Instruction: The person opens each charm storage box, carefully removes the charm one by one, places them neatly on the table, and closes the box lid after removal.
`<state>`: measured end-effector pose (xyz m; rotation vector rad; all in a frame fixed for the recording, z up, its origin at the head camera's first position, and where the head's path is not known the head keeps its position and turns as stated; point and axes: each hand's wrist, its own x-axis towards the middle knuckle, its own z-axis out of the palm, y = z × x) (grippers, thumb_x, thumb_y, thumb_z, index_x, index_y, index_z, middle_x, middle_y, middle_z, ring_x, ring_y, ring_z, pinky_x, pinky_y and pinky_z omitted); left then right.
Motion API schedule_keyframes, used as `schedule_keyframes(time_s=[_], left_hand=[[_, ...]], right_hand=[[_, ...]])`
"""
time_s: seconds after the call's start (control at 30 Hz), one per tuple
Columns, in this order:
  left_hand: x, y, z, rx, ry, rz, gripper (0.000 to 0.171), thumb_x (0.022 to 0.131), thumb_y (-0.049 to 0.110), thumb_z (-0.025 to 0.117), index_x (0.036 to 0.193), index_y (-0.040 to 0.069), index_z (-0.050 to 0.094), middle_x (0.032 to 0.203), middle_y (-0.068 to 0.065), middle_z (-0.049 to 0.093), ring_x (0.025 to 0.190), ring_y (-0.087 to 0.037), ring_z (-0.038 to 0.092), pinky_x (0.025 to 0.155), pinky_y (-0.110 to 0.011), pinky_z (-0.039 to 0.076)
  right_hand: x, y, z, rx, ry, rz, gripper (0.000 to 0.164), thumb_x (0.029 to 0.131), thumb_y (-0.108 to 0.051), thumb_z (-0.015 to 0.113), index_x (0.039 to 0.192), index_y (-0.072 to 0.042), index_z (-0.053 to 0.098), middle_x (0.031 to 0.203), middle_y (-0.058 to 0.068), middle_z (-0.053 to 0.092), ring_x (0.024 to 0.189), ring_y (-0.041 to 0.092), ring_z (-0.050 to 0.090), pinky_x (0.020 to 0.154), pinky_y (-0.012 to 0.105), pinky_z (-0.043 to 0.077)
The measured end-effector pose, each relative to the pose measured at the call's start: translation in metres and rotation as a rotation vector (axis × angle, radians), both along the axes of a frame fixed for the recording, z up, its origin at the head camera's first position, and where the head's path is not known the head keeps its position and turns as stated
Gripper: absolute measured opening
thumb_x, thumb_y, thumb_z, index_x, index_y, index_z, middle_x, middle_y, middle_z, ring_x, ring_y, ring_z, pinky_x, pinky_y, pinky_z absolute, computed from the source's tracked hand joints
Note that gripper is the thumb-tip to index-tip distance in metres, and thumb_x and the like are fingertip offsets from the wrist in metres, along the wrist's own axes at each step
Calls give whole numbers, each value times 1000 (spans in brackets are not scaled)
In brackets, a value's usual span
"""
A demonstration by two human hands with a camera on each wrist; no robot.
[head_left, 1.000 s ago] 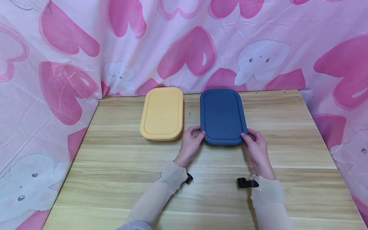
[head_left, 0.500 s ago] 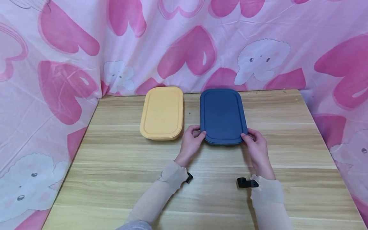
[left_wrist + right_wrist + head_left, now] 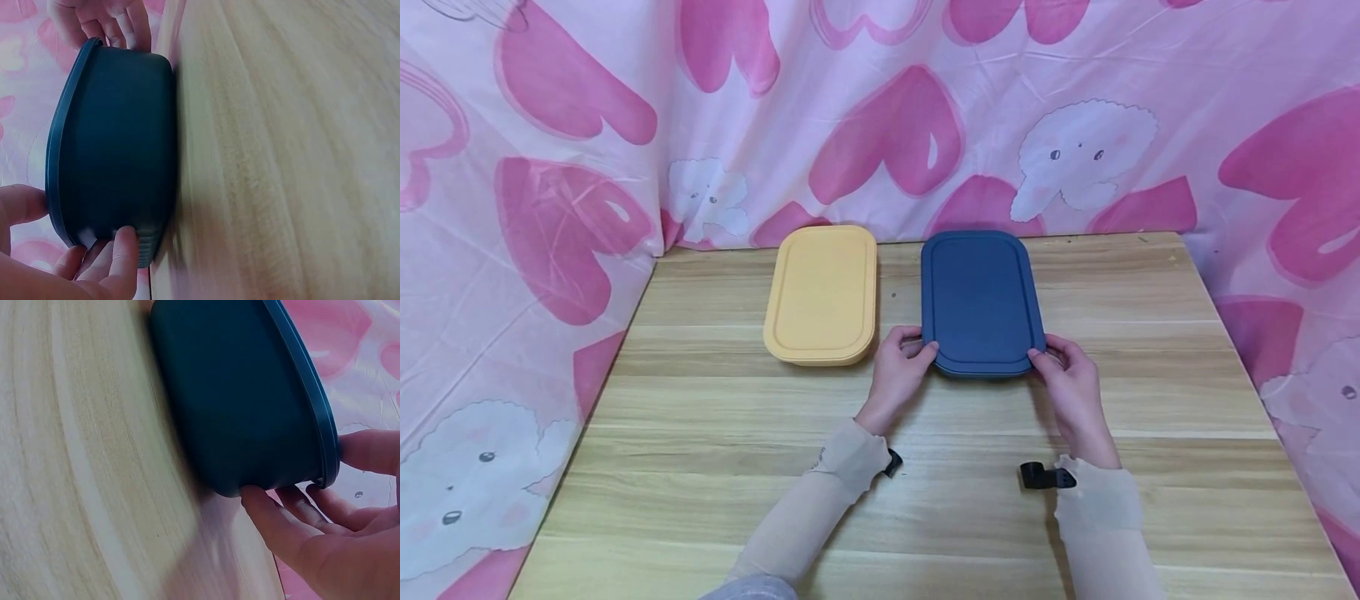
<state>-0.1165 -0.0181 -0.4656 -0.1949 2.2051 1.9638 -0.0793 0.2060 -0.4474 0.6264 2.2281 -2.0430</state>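
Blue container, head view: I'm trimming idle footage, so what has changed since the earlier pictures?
Nothing visibly. The left hand and right hand still hold the blue container at its near corners; the yellow container stays beside it on the table.

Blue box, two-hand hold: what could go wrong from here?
The left hand and right hand grip the blue box only at its near corners; if lifted, its far end may dip.
Thumbs sit on the edge of the lid; uneven pull might loosen it.
The yellow box stands close to the left hand; moving left could bump it.
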Motion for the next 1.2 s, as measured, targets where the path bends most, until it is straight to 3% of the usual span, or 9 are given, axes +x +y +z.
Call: schedule_keyframes(time_s=[0.4, 0.63, 0.83, 1.07, 1.2], left_hand=[[-1, -1, -1, -35, 31, -9, 37, 88, 18, 68, 119, 2, 56, 117, -15, 65, 106, -26, 67, 88, -31, 56], [-1, -1, 0, -63, 45, -18, 36, 88, 18, 68, 118, 2, 56, 116, -16, 65, 106, -27, 67, 88, -31, 56], [-1, -1, 1, -94, 59, -30, 38, 87, 19, 69, 118, 2, 56, 116, -16, 65, 105, -27, 67, 87, -30, 56], [-1, -1, 0, -94, 56, -43, 38, 87, 21, 69, 119, 3, 56, 117, -14, 65, 105, -26, 67, 85, -29, 57], [-1, -2, 1, -117, 52, -49, 38, 88, 24, 69, 119, 6, 56, 116, -13, 66, 103, -23, 68, 83, -30, 57]], right_hand=[[1, 3, 1, -21, 14, 43, 53, 98, -10, 52, 144, 6, 32, 142, 26, 43, 91, -5, 60, 85, 24, 56], [0, 3, -3, -34, 33, 47, 53, 97, -8, 54, 143, 6, 33, 142, 26, 43, 93, -2, 61, 87, 30, 56], [1, 3, -6, -45, 60, 51, 53, 96, -8, 56, 142, 5, 33, 142, 25, 43, 95, -1, 61, 86, 29, 57], [3, 3, -7, -68, 89, 46, 55, 95, -8, 58, 143, 4, 33, 134, 14, 47, 95, -2, 62, 83, 27, 57], [3, 3, -5, -27, 74, 56, 56, 96, -10, 58, 144, 3, 32, 137, 16, 46, 108, 4, 59, 85, 18, 54]])
